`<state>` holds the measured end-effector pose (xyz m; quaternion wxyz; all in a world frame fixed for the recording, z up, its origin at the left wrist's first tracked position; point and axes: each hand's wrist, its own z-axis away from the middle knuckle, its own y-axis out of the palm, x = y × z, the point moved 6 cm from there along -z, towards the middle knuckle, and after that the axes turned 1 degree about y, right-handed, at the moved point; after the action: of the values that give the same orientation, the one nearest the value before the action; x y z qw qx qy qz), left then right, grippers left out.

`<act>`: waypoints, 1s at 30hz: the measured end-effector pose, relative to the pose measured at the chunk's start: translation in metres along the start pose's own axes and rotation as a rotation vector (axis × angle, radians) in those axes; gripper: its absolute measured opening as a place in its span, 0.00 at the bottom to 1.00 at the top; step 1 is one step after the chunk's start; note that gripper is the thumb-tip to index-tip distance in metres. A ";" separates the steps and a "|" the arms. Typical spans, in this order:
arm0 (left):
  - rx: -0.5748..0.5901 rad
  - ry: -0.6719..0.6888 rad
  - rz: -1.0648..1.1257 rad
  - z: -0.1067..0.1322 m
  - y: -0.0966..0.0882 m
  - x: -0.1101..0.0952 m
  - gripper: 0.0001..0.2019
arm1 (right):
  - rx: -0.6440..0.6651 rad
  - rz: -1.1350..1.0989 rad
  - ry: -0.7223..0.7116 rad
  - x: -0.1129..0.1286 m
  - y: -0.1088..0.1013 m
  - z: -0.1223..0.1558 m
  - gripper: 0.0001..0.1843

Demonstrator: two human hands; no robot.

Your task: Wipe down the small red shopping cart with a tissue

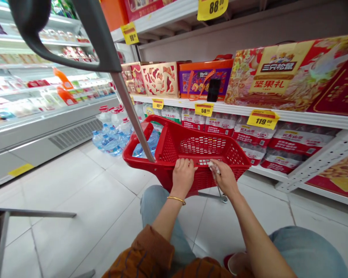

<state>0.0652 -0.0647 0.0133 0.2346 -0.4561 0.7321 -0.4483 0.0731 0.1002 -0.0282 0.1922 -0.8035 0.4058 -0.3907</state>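
A red plastic shopping basket (195, 134) on wheels, with perforated sides, stands in front of my knees. My left hand (183, 176) curls its fingers over the near rim and grips it. Further right on that rim is my right hand (226, 178), closed on a crumpled white tissue (214, 167) that touches the basket's edge. Part of the tissue is hidden by the fingers. From the basket's left end a metal pole (132, 116) rises at a slant to a dark grey handle (100, 42). The visible inside of the basket holds nothing.
Shelves with gift boxes (290, 73) and packs of bottled water (220, 124) stand behind the basket. A dark phone (214, 90) leans against a purple box. Large water bottles (111, 137) are on the floor beside a refrigerated display (60, 127). A metal bar (40, 213) juts in at left.
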 end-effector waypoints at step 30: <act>-0.075 0.071 -0.085 0.003 0.006 0.002 0.09 | -0.074 0.157 0.144 0.062 0.040 -0.028 0.24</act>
<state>0.0642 -0.0669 0.0069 0.1719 -0.4791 0.7363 -0.4459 0.0539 0.0271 -0.0065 0.1630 -0.7456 0.4945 -0.4159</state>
